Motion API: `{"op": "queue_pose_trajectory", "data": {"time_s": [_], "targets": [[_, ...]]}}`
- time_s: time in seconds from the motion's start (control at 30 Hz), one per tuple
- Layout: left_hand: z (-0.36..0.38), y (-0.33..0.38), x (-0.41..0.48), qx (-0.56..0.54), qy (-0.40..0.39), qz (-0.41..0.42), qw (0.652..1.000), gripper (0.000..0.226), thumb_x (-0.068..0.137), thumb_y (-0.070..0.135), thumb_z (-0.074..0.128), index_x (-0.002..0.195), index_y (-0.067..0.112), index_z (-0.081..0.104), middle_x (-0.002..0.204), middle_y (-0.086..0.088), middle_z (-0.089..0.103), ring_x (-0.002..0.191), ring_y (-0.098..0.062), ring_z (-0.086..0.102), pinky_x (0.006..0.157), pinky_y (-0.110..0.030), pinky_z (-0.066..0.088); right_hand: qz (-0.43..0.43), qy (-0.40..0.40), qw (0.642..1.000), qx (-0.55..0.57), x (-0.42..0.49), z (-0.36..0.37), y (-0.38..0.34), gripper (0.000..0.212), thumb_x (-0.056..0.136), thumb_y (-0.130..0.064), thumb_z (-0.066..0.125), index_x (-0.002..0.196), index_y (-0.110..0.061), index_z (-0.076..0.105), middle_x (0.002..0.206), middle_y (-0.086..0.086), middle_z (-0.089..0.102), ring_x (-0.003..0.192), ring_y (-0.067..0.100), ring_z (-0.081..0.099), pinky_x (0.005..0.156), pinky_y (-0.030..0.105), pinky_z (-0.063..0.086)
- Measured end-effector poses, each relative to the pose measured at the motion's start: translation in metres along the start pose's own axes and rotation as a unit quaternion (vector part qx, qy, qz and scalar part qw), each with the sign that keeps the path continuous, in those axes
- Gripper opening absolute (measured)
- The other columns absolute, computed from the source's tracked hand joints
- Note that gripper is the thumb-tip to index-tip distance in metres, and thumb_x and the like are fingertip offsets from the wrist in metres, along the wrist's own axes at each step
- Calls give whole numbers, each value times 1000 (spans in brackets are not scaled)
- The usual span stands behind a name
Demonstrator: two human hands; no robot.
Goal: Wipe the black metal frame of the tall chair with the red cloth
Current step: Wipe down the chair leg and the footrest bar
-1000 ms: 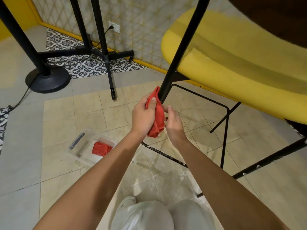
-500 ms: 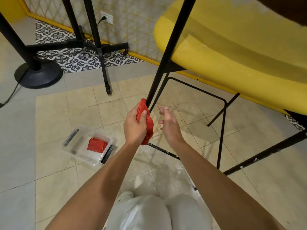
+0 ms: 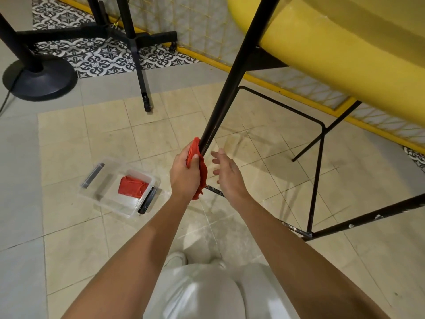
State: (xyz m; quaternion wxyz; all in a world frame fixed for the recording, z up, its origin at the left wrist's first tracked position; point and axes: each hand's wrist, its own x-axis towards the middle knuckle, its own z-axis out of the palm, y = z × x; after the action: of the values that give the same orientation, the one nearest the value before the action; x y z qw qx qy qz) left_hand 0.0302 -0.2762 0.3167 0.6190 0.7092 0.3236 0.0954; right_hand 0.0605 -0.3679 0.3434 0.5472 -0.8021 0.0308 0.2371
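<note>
While the left hand (image 3: 184, 173) closes its grip round the cloth (image 3: 202, 178) at the centre of the picture, thumb on top and fingers curled, the red fabric is pressed against the lower part of the black leg (image 3: 232, 77). This leg slants up from the hand toward the top of the picture, passing in front of the yellow seat (image 3: 345, 54) that fills the upper right. A loose tail of the cloth hangs below the fist.

Just right of the leg, the right hand (image 3: 230, 178) hovers with fingers straight and spread. Its grip is open and holds nothing, and it appears clear of both leg and cloth.

Right of centre, the thin black footrest (image 3: 317, 171) bends down from under the seat to a low rail near the floor (image 3: 69, 139).

Left of centre, a clear box (image 3: 103, 180) lies on the beige tiles with a second cloth (image 3: 132, 186), also red, folded inside. In the upper left a round black base (image 3: 39, 81) stands beside a tripod leg (image 3: 140, 72), with patterned tiles (image 3: 103, 56) behind them. Pale trousers (image 3: 207, 293) and a shoe (image 3: 176, 260) show at the bottom centre.
</note>
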Motion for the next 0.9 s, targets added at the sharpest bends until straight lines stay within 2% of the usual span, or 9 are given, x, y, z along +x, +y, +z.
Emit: {"op": "queue_pose_trajectory", "data": {"time_s": [0.07, 0.13, 0.23, 0.47, 0.57, 0.63, 0.7, 0.83, 0.9], "targets": [[2, -7, 2, -1, -3, -12, 1000, 37, 98, 30, 38, 130, 42, 49, 115, -1, 60, 97, -17, 60, 79, -32, 52, 8, 0, 1000, 2, 3, 1, 5, 47, 98, -50, 26, 126, -27, 56, 134, 0, 51, 124, 19, 47, 109, 44, 34], [2, -15, 6, 6, -11, -28, 1000, 35, 95, 33, 35, 122, 47, 50, 103, -14, 64, 85, -32, 66, 68, -46, 56, 15, -3, 1000, 3, 6, 2, 8, 47, 98, -50, 27, 127, -27, 56, 134, 1, 51, 123, 19, 47, 109, 44, 34], [-1, -19, 9, -3, -25, -71, 997, 36, 99, 19, 33, 122, 39, 53, 90, -21, 65, 60, -33, 63, 47, -37, 52, 20, -6, 1000, -4, 13, 7, 12, 47, 98, -50, 27, 126, -28, 56, 132, 1, 51, 122, 19, 48, 109, 44, 34], [1, -19, 5, -58, 7, -90, 994, 35, 99, 11, 35, 115, 34, 55, 74, -10, 65, 48, -19, 60, 43, -29, 52, 14, -22, 1000, -5, 32, 12, 14, 46, 98, -47, 28, 125, -25, 58, 136, 0, 50, 127, 19, 45, 110, 43, 32], [9, -23, 3, -70, 35, -73, 994, 31, 98, 19, 38, 115, 40, 53, 88, -3, 64, 66, -13, 67, 57, -31, 58, 11, -17, 1000, -5, 39, 12, 24, 44, 98, -45, 29, 125, -26, 58, 136, 0, 49, 127, 20, 44, 110, 44, 32], [16, -29, 3, -65, 41, -67, 995, 32, 88, 38, 37, 115, 52, 49, 104, -10, 63, 90, -28, 67, 76, -48, 57, 14, -21, 1000, 1, 40, 13, 31, 43, 98, -45, 28, 122, -26, 59, 135, 1, 50, 126, 19, 45, 109, 44, 33], [18, -37, 5, -60, 42, -71, 995, 33, 83, 43, 36, 110, 59, 47, 107, -12, 63, 94, -34, 66, 80, -55, 55, 21, -29, 999, -9, 40, 15, 38, 45, 98, -49, 28, 120, -27, 60, 131, 2, 52, 122, 20, 48, 107, 45, 36], [11, -36, 5, -101, 41, -107, 988, 37, 97, 12, 43, 117, 40, 56, 98, -10, 63, 67, -8, 65, 53, -17, 53, 43, -85, 995, -27, 39, 20, 51, 37, 96, -50, 31, 104, -32, 62, 116, 2, 63, 108, 19, 58, 100, 43, 43], [9, -41, 7, -101, 44, -122, 986, 36, 95, 13, 49, 116, 41, 59, 117, -12, 57, 80, -9, 65, 57, -11, 50, 46, -99, 993, -46, 37, 21, 55, 34, 95, -48, 38, 104, -26, 61, 110, 2, 64, 103, 19, 60, 94, 38, 46]]}}
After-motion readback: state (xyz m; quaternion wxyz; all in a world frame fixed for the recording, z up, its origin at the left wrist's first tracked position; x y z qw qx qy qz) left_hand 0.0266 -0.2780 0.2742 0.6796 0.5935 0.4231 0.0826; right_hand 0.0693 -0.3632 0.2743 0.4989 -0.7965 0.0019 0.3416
